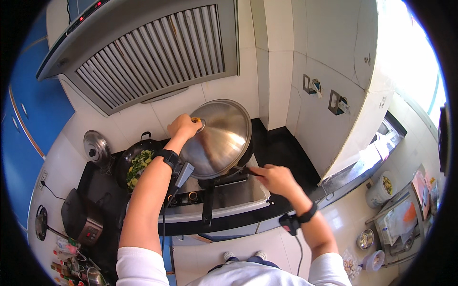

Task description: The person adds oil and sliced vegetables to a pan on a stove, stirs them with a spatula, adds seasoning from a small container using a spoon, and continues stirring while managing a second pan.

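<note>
My left hand grips the knob of a large domed metal wok lid, which is tilted over a dark wok on the right side of the gas stove. With my right hand I hold the dark handle of a metal utensil; its far end goes beneath the lid's lower edge and is hidden. What the covered wok contains cannot be seen. A second black wok stands to the left, with chopped green and yellow food in it, partly behind my left forearm.
A range hood hangs above. At left are a smaller metal lid against the wall, a rice cooker and several bottles. A long black handle juts past the stove's front. A bucket and rack stand at right.
</note>
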Action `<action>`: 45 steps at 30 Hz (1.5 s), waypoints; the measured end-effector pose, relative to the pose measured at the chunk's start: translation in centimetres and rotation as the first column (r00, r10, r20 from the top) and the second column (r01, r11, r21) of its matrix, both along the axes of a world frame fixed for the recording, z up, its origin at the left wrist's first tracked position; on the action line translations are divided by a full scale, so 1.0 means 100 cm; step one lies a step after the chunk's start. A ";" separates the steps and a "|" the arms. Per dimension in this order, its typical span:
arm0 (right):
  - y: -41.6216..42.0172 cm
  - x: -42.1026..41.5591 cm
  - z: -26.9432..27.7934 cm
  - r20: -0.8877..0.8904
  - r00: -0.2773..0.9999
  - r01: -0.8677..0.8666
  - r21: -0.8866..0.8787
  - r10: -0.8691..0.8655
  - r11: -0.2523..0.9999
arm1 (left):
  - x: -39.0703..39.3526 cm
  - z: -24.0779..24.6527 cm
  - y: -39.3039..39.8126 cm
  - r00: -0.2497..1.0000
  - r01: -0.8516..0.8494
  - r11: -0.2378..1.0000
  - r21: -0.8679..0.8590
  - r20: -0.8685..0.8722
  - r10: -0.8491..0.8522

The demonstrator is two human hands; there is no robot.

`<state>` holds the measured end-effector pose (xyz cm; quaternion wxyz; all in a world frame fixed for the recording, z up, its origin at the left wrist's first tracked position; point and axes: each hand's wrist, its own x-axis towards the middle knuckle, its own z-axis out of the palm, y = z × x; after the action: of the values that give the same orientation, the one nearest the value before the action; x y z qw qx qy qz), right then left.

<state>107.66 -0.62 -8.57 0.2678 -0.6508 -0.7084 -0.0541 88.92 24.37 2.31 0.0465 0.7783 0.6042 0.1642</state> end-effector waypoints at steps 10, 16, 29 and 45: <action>-0.089 0.024 0.092 0.139 0.984 0.115 -0.046 -0.108 0.992 | 0.021 -0.011 0.005 0.998 0.054 0.998 -0.030 0.021 -0.053; -0.021 0.009 0.009 0.043 0.981 0.189 -0.001 -0.188 0.982 | 0.027 -0.016 0.005 0.996 0.084 0.996 0.018 0.029 -0.084; 0.066 0.000 -0.050 -0.774 0.537 0.086 -0.346 -0.336 0.934 | 0.004 -0.008 0.001 0.998 0.024 0.999 0.049 0.063 -0.027; -0.013 -0.017 -0.026 -0.430 0.894 0.056 -0.180 -0.130 0.982 | 0.006 -0.002 0.001 0.997 0.034 0.998 0.056 0.069 -0.038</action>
<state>105.94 -1.90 -11.19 0.3638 -0.6990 -0.5997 0.1392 89.52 24.45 2.14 0.0492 0.7837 0.5835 0.2073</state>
